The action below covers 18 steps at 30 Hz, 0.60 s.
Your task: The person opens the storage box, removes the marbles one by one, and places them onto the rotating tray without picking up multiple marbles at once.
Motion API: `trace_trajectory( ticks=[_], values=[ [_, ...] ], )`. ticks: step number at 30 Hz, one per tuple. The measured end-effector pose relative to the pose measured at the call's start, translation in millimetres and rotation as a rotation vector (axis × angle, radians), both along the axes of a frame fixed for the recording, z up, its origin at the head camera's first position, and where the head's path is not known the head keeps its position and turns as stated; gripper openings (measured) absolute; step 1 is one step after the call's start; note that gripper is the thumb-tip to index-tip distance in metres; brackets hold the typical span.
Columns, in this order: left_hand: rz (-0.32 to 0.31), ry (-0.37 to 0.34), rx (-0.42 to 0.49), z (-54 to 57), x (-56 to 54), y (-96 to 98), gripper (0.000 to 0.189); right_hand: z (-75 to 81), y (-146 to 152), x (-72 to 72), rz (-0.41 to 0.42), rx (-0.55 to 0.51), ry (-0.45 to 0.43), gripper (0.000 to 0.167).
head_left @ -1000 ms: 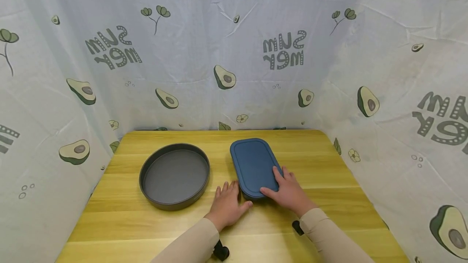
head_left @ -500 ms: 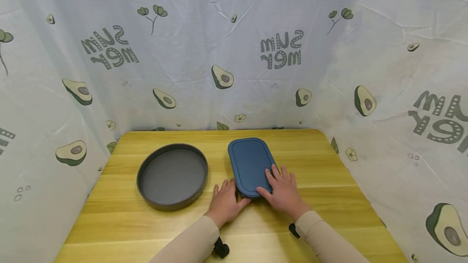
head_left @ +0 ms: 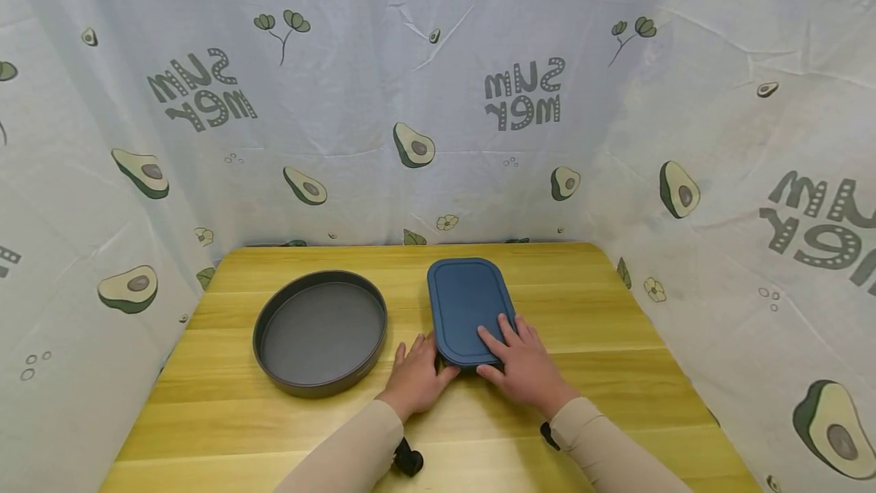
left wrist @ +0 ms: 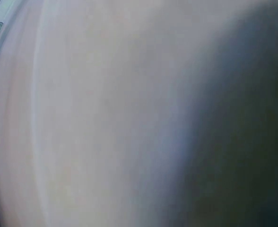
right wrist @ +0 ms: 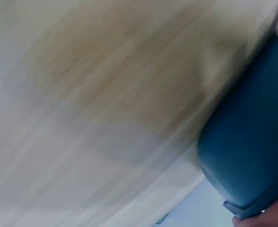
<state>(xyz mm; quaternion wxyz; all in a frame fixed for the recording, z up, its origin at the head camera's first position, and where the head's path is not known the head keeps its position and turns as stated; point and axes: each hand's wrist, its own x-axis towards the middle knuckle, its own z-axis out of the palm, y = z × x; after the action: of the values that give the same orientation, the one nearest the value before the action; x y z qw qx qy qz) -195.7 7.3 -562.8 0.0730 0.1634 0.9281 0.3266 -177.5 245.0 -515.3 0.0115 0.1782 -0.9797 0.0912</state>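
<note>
The right hand (head_left: 527, 371) rests, fingers spread, on the near right of the box (head_left: 468, 309), which lies ahead of both hands; the left hand (head_left: 413, 380), thumb apart from fingers, is at its near left corner. The table (head_left: 602, 348) leaves wide room right of the right hand, but the pan (head_left: 320, 335) sits close ahead-left of the left hand (box and pan stand apart).

2 hands (head_left: 414, 380) (head_left: 525, 371), 1 cntnr (head_left: 468, 306), 1 pan (head_left: 320, 333)
</note>
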Motion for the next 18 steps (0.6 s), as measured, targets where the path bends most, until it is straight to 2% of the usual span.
trace_trajectory(
  ticks=[7,13,18],
  values=[
    [-0.009,-0.018,0.044,-1.1,-1.1,-2.4,0.086,0.8,-3.1,0.2,0.039,0.046,0.045,0.062],
    [-0.004,-0.016,0.041,-2.2,-2.4,-1.4,0.087,1.7,1.9,0.5,0.072,0.028,0.082,0.057],
    [-0.006,-0.021,0.050,-2.4,-2.8,-1.8,0.087,0.0,4.9,-1.2,0.092,0.061,0.089,0.056]
  ],
)
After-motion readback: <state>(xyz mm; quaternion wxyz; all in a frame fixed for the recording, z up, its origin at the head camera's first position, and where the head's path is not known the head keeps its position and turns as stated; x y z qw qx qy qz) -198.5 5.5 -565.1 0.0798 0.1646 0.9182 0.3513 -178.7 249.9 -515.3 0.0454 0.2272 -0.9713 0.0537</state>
